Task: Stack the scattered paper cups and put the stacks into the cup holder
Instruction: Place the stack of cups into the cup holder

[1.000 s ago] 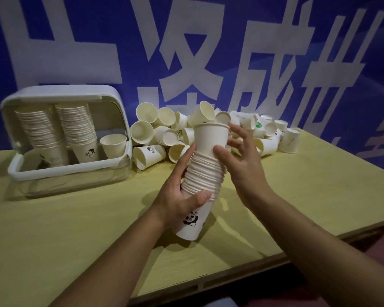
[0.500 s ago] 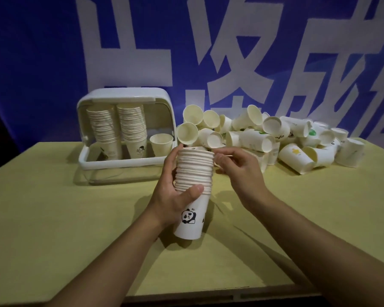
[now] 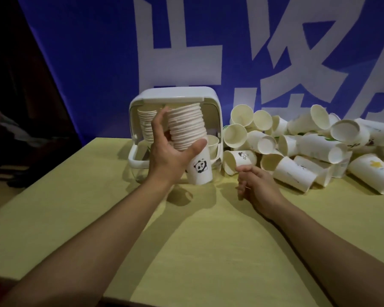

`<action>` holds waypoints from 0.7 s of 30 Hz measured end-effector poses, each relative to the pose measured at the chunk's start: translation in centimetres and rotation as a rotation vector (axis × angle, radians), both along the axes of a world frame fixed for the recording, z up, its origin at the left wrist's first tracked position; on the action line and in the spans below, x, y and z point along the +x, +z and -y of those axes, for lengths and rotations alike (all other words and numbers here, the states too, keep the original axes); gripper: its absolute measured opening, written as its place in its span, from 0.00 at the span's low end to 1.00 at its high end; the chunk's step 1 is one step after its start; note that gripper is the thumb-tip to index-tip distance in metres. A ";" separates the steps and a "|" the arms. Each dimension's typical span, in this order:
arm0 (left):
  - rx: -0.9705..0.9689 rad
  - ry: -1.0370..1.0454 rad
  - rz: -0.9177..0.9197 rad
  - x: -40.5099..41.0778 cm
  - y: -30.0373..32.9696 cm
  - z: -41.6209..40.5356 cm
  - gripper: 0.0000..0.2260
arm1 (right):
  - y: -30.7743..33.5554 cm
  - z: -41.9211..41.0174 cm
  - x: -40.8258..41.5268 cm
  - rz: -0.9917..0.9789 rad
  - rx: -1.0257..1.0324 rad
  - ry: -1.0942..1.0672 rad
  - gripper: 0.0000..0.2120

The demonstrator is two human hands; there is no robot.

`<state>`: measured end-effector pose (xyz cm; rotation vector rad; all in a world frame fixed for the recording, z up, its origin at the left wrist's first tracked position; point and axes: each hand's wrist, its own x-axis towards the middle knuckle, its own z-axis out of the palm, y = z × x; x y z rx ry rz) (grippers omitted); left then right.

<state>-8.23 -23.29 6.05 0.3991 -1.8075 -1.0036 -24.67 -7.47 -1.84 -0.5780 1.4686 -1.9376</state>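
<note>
**Stack of cups held in front of the holder**

I see my left hand (image 3: 169, 151) gripping a tall stack of cups (image 3: 187, 131), thumb across the front and fingers curled behind. The stack tilts a little and hangs above the yellow table (image 3: 75, 196), right before the open white cup holder (image 3: 211, 103). Inside the holder another stack (image 3: 145, 120) stands at the left. My right hand (image 3: 256, 187) holds nothing, fingers loosely bent, near the pile of loose cups (image 3: 308, 147) lying on the right.

The held stack (image 3: 187, 127) hides most of the cup holder's (image 3: 215, 107) interior.
</note>
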 end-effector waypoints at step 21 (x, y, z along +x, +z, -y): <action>-0.347 0.309 0.243 -8.8 -1.9 2.7 0.37 | -0.3 0.0 -0.6 -0.019 -0.042 0.097 0.08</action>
